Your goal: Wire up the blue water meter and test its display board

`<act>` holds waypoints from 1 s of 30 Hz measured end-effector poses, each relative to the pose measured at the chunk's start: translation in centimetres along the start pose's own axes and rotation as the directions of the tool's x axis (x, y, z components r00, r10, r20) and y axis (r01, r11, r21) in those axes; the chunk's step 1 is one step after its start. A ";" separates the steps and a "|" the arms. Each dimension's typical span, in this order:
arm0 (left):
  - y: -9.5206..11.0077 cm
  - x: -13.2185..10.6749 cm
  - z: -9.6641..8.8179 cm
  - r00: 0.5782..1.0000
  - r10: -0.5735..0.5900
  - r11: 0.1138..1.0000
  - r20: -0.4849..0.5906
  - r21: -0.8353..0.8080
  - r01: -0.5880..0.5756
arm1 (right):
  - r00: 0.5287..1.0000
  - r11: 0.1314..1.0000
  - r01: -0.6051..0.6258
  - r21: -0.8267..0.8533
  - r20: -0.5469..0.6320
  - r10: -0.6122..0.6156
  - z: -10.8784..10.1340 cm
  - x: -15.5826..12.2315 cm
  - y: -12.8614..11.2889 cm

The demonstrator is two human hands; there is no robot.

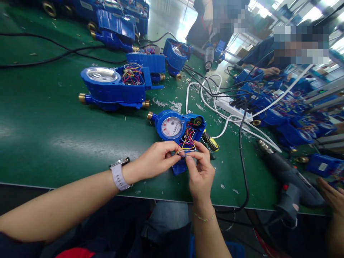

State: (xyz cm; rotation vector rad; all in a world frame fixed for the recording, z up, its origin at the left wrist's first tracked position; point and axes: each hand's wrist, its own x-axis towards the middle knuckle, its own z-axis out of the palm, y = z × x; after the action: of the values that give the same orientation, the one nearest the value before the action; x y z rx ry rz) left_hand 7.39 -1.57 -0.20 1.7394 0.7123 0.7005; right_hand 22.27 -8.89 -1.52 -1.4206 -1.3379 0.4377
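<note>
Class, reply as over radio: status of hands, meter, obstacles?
Left hand, right hand: pinching thin multicoloured wires. Blue meter with round white dial: open, wiring exposed. Yellow-and-black tool handle: beside meter, apparently not blocking.

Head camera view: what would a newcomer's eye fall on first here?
Probably the left hand and right hand, fingertips close together at the coloured wires of an open blue meter, near the front edge of the green table. Next, the dark heat gun lying to the right, then the white power strip farther back.
</note>
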 end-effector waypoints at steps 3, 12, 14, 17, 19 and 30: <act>-0.2 0.0 0.1 0.995 -0.088 0.991 0.037 -0.096 0.091 | 1.000 0.999 -0.024 0.043 -0.003 0.024 0.1 0.1 0.2; -0.1 0.1 0.3 0.992 -0.119 0.977 0.046 -0.170 0.125 | 0.987 0.965 -0.134 0.225 -0.058 0.151 0.9 0.0 0.8; 0.0 0.1 0.3 0.992 -0.120 0.977 0.042 -0.170 0.126 | 0.980 0.951 -0.167 0.260 -0.059 0.188 1.1 0.0 0.8; 0.1 0.2 0.3 0.992 -0.117 0.978 0.037 -0.169 0.122 | 0.968 0.921 -0.212 0.326 -0.055 0.243 1.4 0.1 0.7; 0.1 0.2 0.4 0.993 -0.116 0.978 0.032 -0.168 0.120 | 0.959 0.894 -0.238 0.381 -0.055 0.279 1.5 0.2 0.7; 0.2 0.0 0.2 0.994 -0.110 0.982 0.021 -0.154 0.112 | 1.000 0.995 -0.022 0.095 0.009 0.021 -0.4 0.2 -0.4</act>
State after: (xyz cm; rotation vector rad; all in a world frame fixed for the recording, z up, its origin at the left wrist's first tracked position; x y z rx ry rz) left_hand 7.58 -1.74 -0.09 1.5485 0.7216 0.6503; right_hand 22.43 -9.01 -0.95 -1.3573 -1.2922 0.5146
